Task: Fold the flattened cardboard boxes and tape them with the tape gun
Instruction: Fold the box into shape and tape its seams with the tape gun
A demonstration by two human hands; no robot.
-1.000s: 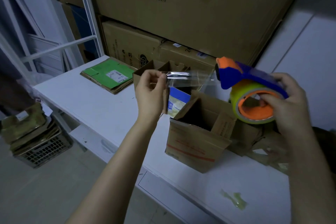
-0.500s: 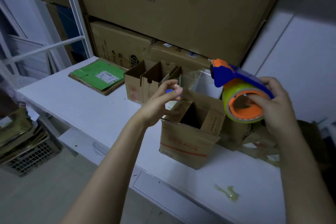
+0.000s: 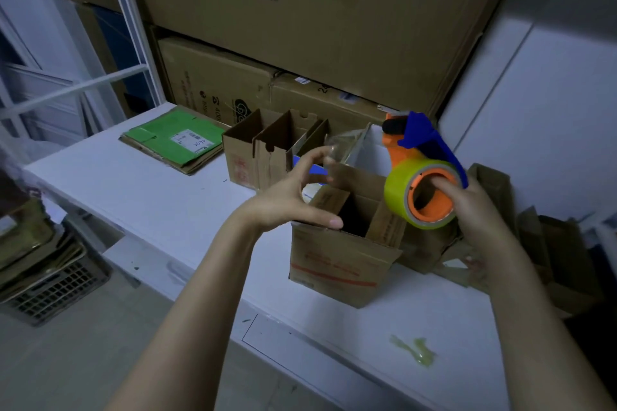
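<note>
You are looking at the big carton (image 3: 334, 30) at the back, which is showing the print "T/CZFA 0002-2020". The label (image 3: 193, 142) on the green flat box (image 3: 155, 137) is too small to read.

The counter (image 3: 140, 190) has free room along its front edge and left end. Open boxes (image 3: 337, 264) fill the middle, big boxes (image 3: 300, 27) wall off the back edge, and crushed cardboard (image 3: 534, 243) crowds the right end.

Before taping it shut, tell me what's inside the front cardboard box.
Inside the cardboard box: folded-in flaps and a dark hollow. Its floor is hidden by shadow and flaps.
</note>
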